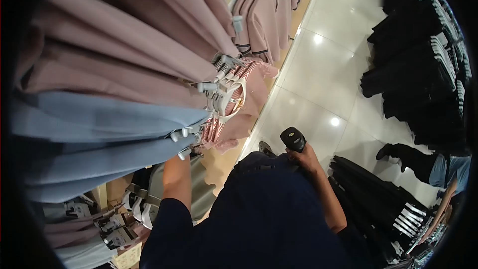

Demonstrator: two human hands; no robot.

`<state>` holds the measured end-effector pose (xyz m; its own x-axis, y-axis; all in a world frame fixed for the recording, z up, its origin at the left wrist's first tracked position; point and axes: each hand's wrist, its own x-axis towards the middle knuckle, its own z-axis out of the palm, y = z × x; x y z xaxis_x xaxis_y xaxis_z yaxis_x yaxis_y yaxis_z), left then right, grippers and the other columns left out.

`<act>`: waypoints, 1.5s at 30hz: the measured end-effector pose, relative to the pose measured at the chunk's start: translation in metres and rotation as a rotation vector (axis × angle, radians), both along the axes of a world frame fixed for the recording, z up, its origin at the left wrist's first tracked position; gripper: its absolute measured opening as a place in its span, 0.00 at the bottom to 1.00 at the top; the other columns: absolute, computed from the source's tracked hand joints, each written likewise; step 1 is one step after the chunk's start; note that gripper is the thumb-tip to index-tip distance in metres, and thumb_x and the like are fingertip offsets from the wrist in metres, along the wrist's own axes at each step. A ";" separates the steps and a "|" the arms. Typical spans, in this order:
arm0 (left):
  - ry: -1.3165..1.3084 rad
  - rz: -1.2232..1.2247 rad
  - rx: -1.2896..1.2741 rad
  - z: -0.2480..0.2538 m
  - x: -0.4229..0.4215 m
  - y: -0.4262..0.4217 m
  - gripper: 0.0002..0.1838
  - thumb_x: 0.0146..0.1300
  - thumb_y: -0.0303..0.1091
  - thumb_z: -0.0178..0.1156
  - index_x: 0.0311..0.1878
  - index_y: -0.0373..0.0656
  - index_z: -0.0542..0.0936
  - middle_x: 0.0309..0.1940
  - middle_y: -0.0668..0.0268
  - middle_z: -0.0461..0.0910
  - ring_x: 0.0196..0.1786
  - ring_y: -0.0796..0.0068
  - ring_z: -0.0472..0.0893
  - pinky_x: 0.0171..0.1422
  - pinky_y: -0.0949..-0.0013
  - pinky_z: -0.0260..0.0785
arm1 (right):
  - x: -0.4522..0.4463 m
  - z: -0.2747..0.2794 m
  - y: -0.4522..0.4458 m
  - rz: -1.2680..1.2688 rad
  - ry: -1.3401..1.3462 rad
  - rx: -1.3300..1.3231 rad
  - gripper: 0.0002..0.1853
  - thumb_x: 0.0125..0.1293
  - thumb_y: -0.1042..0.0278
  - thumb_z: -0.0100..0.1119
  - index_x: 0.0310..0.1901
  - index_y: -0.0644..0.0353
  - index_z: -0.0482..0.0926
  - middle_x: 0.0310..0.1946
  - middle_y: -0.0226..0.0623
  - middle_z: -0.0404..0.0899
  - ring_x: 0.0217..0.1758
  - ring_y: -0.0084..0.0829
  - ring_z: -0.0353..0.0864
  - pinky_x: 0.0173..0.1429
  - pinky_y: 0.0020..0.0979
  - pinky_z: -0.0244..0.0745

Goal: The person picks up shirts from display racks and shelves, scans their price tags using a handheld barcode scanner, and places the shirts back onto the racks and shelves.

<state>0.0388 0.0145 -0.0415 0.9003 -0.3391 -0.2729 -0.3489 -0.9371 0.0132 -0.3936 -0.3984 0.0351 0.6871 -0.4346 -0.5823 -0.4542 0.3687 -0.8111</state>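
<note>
My right hand [307, 158] is closed around the handle of a black handheld barcode scanner [293, 139], held in front of my waist above the floor. My left forearm [178, 177] reaches up to the rack, where the left hand is hidden among hanging blue garments [109, 144] and their grey hanger clips [184, 133]; its fingers do not show. Just beyond it hang pink tops with red-and-white zigzag trim [239, 105] on white hangers.
Pink garments [129, 35] fill the upper left, with navy-collared pink shirts [274, 10] behind. Black clothes [413, 70] hang across the tiled aisle [318, 80]. Dark trousers [373, 189] hang close to my right. Another person's arm [443, 209] shows at the right edge.
</note>
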 end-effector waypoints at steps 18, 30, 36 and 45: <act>-0.012 0.204 -0.123 -0.020 -0.027 0.023 0.23 0.69 0.40 0.59 0.62 0.39 0.76 0.55 0.51 0.82 0.56 0.55 0.81 0.60 0.57 0.73 | -0.038 -0.023 -0.021 -0.228 -0.012 0.007 0.10 0.61 0.68 0.72 0.40 0.62 0.81 0.27 0.26 0.79 0.29 0.19 0.75 0.37 0.26 0.72; 0.007 0.261 -0.324 -0.027 0.029 -0.023 0.23 0.69 0.40 0.60 0.63 0.37 0.76 0.56 0.53 0.81 0.57 0.57 0.81 0.60 0.58 0.73 | -0.037 -0.025 -0.004 -0.059 0.016 -0.150 0.12 0.60 0.76 0.63 0.46 0.65 0.80 0.38 0.32 0.86 0.37 0.21 0.79 0.44 0.26 0.76; 0.137 0.434 -0.735 -0.014 0.063 -0.037 0.23 0.69 0.40 0.60 0.63 0.37 0.75 0.56 0.53 0.81 0.57 0.58 0.81 0.60 0.58 0.73 | -0.036 -0.011 -0.002 0.024 0.040 -0.347 0.23 0.59 0.56 0.73 0.48 0.64 0.81 0.39 0.40 0.86 0.43 0.34 0.85 0.52 0.35 0.77; -0.349 0.758 -1.190 -0.050 -0.169 0.038 0.28 0.70 0.44 0.62 0.61 0.28 0.75 0.56 0.51 0.80 0.57 0.60 0.79 0.65 0.59 0.67 | 0.001 -0.016 -0.053 0.434 0.036 -0.233 0.29 0.60 0.52 0.72 0.56 0.64 0.77 0.42 0.40 0.85 0.44 0.32 0.83 0.52 0.33 0.77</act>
